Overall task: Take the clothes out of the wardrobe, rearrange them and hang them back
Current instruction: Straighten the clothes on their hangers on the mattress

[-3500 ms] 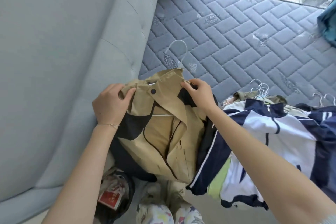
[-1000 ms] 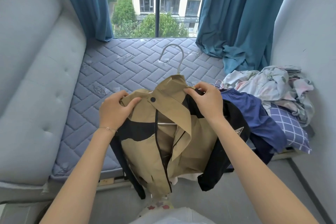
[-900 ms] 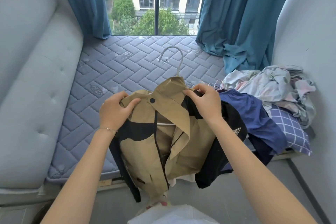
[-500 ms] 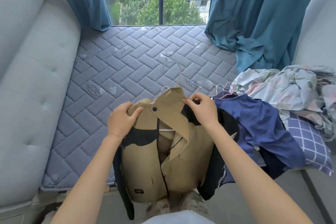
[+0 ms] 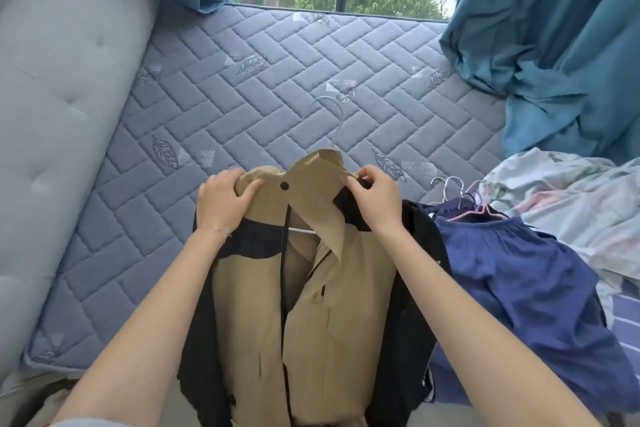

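Pinching the jacket (image 5: 311, 322) by its shoulders with left hand (image 5: 225, 201) and right hand (image 5: 377, 201), fingers curled over fabric beside the collar. Hangs lengthwise straight down before the mattress (image 5: 242, 80), hanger hook (image 5: 332, 114) pointing up and away, nearer the right hand.

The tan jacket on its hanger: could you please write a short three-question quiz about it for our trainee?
1. True or false: the left hand and the right hand both grip the tan jacket at its top end.
2. What lies just right of the jacket? A) a blue garment B) a red towel C) a pair of shoes
3. Fill in: the hanger hook sticks up above the jacket's ____.
Key: 1 true; 2 A; 3 collar.
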A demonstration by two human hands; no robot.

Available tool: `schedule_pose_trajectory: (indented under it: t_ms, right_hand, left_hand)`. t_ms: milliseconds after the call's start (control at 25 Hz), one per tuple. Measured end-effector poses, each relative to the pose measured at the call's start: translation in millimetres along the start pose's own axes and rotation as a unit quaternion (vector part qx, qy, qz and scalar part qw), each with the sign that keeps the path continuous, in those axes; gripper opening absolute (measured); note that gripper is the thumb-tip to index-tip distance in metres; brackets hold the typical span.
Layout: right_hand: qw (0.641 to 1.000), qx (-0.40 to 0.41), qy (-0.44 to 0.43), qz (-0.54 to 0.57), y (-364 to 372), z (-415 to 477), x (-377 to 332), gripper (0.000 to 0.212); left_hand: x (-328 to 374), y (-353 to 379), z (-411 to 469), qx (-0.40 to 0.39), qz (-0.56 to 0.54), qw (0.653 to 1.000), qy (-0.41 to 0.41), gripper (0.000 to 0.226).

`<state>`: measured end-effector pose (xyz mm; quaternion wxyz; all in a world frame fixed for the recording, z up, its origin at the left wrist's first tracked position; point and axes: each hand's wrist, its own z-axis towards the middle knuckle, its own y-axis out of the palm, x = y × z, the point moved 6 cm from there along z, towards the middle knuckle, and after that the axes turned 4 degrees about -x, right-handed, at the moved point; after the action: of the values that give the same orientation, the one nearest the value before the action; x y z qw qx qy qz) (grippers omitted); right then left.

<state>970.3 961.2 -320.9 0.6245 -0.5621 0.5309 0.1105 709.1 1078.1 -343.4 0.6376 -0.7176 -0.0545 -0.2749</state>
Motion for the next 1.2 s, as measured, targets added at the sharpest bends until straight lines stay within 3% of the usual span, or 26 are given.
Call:
schedule_pose_trajectory:
  t_ms: [280, 440, 640, 880, 1200]
  right_hand:
    - [0.998, -0.027, 0.022, -0.05, 80.5, 87.4, 67.6, 0.015]
    - [0.99, -0.053, 0.031, -0.128, 122.9, 110.1, 122.9, 0.027]
    - [0.97, -0.081, -0.021, -0.229, 152.4, 99.7, 158.2, 0.052]
    - [0.971, -0.067, -0.019, -0.227, 141.5, 44.0, 159.2, 0.053]
    - [0.981, -0.041, -0.029, -0.186, 73.9, -69.4, 89.9, 0.051]
  left_hand:
    - [-56.1, 93.7, 73.8, -0.041, 0.019, 0.999, -0.031, 0.038]
    - [-84.3, 165.5, 79.4, -0.058, 0.052, 0.997, -0.021, 0.047]
    - [-104.2, 212.5, 59.8, -0.087, 0.065, 0.994, 0.011, 0.058]
    - [-83.0, 195.4, 9.1, -0.089, 0.057, 0.992, 0.065, 0.058]
    - [-32.9, 112.7, -74.3, -0.068, -0.002, 0.994, 0.082, 0.059]
